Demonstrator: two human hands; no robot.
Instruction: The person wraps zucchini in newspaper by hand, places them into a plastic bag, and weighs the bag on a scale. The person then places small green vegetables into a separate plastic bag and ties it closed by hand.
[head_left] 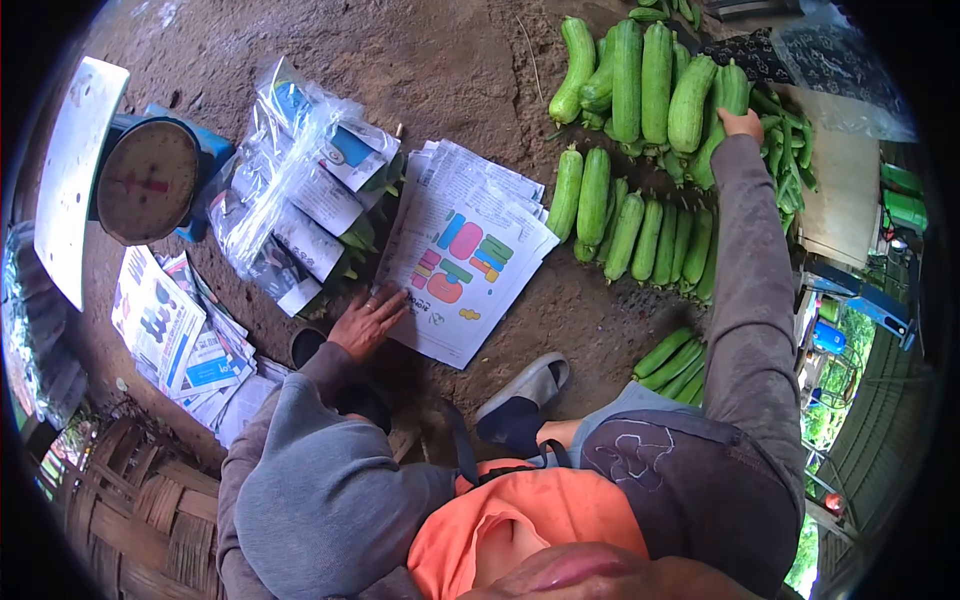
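My left hand (370, 322) rests by the lower left edge of a stack of printed paper sheets (425, 240), its fingers extended over the sheet's corner. At the upper right my right hand (742, 122) reaches to a heap of long green gourds, with its fingers round the end of one green gourd (734, 90). More gourds (657, 85) lie side by side to its left, and a row of slimmer ones (625, 235) lies below. Left of the paper stack are paper-wrapped bundles (318, 195) under clear plastic, with green ends showing.
A scale with a round, rusty pan (148, 180) stands at the left, beside a white board (80, 180). Loose printed papers (180, 335) lie below it, near a woven basket (145, 500). Small gourds (672, 365) lie near my shoe (540, 382). A plastic bag (845, 75) is at the upper right.
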